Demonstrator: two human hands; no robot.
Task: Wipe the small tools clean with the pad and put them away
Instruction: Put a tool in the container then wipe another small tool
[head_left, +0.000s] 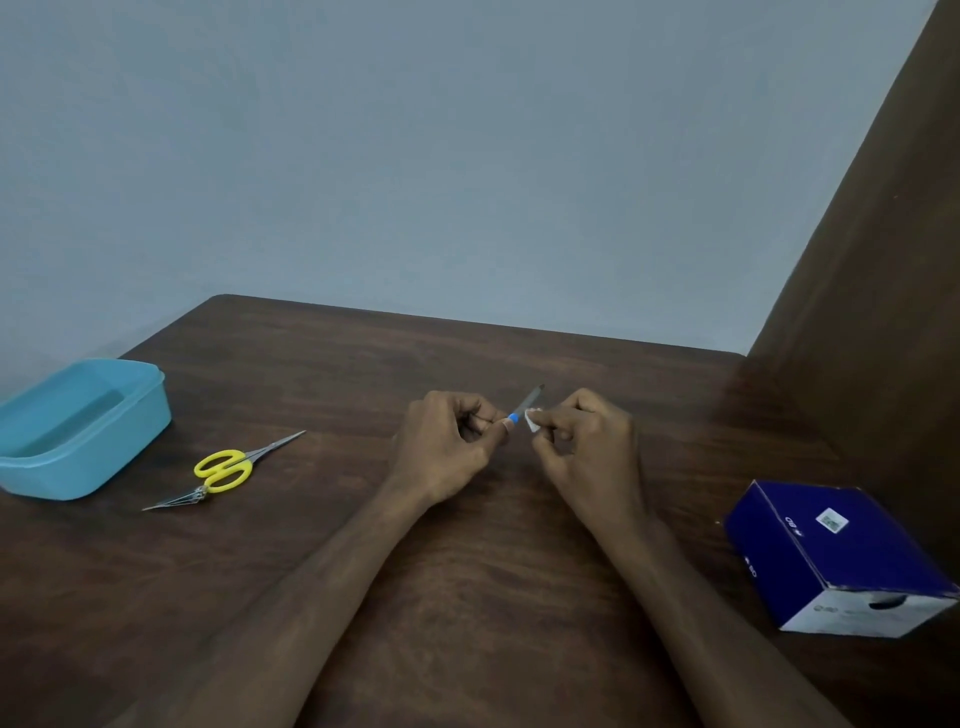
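**Pad at the base of a small tool's blade**

The left hand (449, 447) pinches a thin metal tool (525, 406) by its blue end, the grey shaft angled up and away over the desk (467, 571). The right hand (584, 441) pinches a small white pad (533, 420) just beside the blue band. Both grips are narrow. Yellow-handled scissors (228, 467) and tweezers (174, 500) lie touching near a blue tub (83, 431) at the left. A dark blue box (836, 556) sits at the right.
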